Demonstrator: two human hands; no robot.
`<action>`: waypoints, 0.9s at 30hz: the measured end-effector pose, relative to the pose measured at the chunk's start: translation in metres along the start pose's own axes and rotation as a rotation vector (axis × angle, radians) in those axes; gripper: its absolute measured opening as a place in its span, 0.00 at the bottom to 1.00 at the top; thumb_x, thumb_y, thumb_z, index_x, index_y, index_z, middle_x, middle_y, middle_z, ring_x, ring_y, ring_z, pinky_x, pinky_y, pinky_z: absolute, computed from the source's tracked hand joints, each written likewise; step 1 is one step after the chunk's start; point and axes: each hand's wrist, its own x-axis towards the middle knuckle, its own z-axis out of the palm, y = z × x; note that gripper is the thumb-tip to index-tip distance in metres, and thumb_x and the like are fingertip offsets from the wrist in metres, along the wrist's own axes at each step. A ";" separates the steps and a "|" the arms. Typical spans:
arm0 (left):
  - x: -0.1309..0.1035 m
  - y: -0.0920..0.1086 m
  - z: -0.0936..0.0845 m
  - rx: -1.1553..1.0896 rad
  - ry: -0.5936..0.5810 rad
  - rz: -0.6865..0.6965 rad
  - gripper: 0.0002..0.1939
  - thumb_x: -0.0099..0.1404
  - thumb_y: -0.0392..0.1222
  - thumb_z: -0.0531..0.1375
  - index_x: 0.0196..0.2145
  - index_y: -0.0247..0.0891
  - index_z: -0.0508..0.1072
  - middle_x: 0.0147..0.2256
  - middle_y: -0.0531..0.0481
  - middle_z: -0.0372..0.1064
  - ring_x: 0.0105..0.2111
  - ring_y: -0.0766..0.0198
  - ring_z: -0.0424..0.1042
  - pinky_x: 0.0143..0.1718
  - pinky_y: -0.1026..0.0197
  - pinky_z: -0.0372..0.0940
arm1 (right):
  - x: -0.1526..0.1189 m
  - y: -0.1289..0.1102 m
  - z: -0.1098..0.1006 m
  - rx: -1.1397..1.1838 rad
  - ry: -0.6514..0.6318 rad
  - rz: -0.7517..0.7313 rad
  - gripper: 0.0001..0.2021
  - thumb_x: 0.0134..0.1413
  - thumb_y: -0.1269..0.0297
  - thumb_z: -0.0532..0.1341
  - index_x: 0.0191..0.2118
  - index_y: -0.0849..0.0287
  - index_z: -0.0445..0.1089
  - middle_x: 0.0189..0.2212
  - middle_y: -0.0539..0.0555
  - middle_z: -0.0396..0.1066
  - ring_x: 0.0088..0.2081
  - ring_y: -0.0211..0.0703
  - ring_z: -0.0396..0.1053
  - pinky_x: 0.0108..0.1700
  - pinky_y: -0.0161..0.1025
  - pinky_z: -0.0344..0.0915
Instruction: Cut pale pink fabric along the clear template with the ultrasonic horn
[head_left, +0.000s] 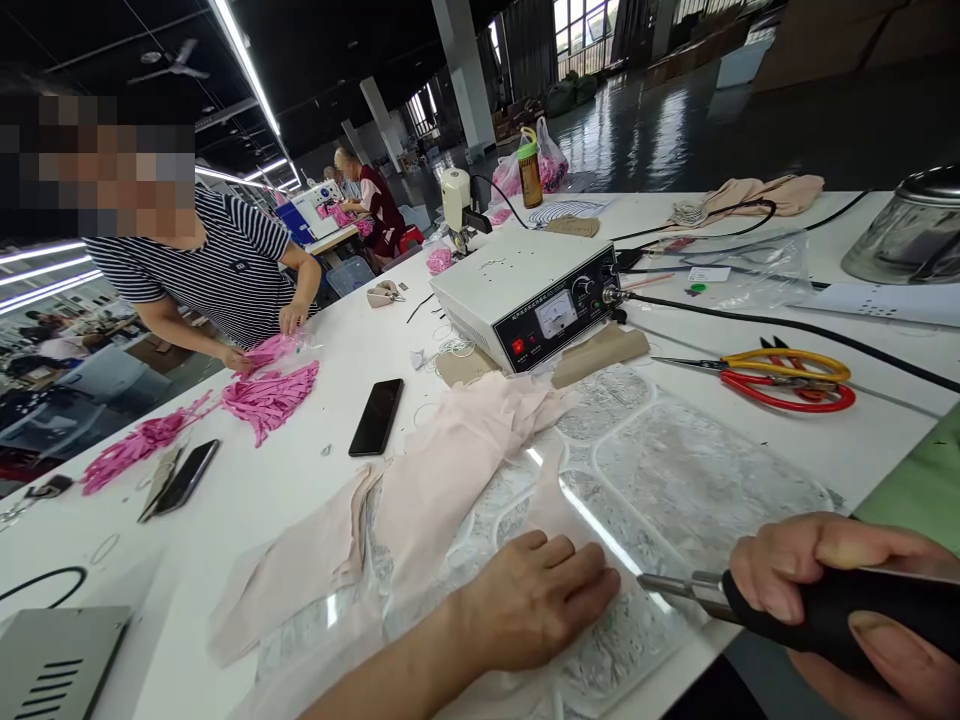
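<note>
While left hand (536, 600) lies flat, fingers spread, pressing pale pink fabric (450, 470) onto glass plate (705, 480), right hand (840, 590) grips black-handled tool (810, 605), metal tip beside left fingertips. Control box (529, 305) behind; scissors (780, 378) right; black phone (376, 416) left; co-worker sorting pink strips (266, 395).

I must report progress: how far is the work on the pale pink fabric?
Done: nothing finished is visible. In hand: the left hand presses the pink fabric flat on the clear template, and the right hand grips a black-handled tool whose metal tip points at it. Left: more pale fabric lies unworked beside it.
</note>
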 end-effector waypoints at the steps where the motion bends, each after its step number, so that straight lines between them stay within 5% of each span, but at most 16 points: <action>1: 0.000 0.000 0.000 -0.006 0.007 0.000 0.12 0.73 0.33 0.47 0.50 0.31 0.65 0.45 0.44 0.67 0.31 0.66 0.62 0.29 0.61 0.55 | 0.001 0.000 0.000 -0.001 0.013 -0.013 0.18 0.39 0.53 0.69 0.28 0.53 0.60 0.25 0.50 0.58 0.23 0.44 0.61 0.23 0.46 0.66; 9: 0.001 -0.001 -0.002 -0.026 -0.001 0.011 0.14 0.74 0.33 0.44 0.52 0.29 0.63 0.42 0.44 0.67 0.31 0.64 0.63 0.29 0.60 0.57 | 0.001 0.004 0.005 -0.012 0.036 -0.052 0.21 0.35 0.49 0.70 0.28 0.52 0.59 0.25 0.50 0.57 0.24 0.46 0.61 0.22 0.47 0.66; 18: 0.003 0.003 -0.006 -0.021 -0.070 -0.050 0.14 0.74 0.35 0.45 0.53 0.31 0.62 0.41 0.46 0.65 0.31 0.64 0.63 0.30 0.60 0.58 | -0.006 0.001 0.003 0.009 -0.130 -0.024 0.05 0.55 0.60 0.58 0.33 0.52 0.61 0.27 0.49 0.56 0.24 0.40 0.57 0.26 0.41 0.63; 27: 0.003 0.004 -0.007 0.008 -0.099 -0.043 0.15 0.73 0.35 0.46 0.55 0.33 0.60 0.41 0.46 0.63 0.31 0.64 0.62 0.29 0.60 0.57 | -0.006 0.002 0.000 -0.029 -0.069 0.045 0.09 0.49 0.57 0.63 0.30 0.51 0.62 0.25 0.49 0.56 0.24 0.42 0.56 0.27 0.44 0.62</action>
